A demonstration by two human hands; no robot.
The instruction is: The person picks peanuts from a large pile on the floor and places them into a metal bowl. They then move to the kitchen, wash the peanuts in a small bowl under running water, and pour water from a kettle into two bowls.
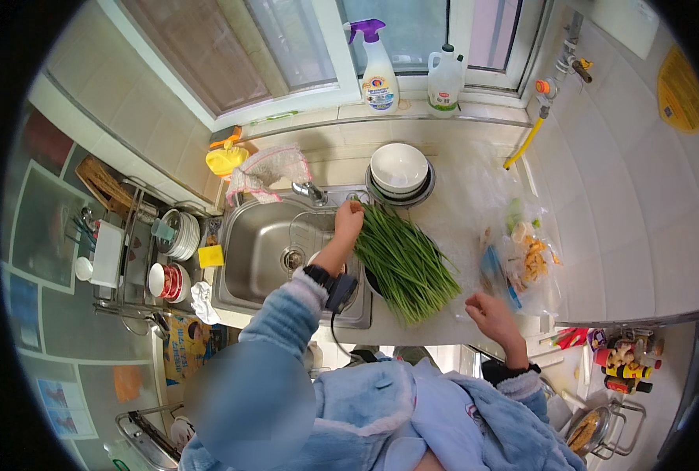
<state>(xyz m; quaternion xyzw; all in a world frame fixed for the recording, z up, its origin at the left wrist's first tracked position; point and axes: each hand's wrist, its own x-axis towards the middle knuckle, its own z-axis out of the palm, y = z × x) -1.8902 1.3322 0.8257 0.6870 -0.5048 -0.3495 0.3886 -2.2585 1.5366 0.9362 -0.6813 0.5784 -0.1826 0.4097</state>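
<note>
A large bunch of long green leaves that look like garlic chives (405,262) lies on the counter, right of the steel sink, over a dark round vessel that is mostly hidden. At the upper left end of the bunch, my left hand (349,219) has its fingers curled and touches the leaves; whether it grips any is unclear. My right hand (490,315) hovers by the counter's front edge, right of the leaves and apart from them, its fingers bent. Whether something thin is between them cannot be told. Nearby, a clear plastic bag (532,265) holds orange and pale green scraps.
Left of the leaves is the steel sink (255,259) with its faucet (311,191). White bowls (399,168) stand stacked behind the leaves. A dish rack (131,235) with plates and bowls stands far left. A spray bottle (379,76) and a jug (443,82) occupy the windowsill.
</note>
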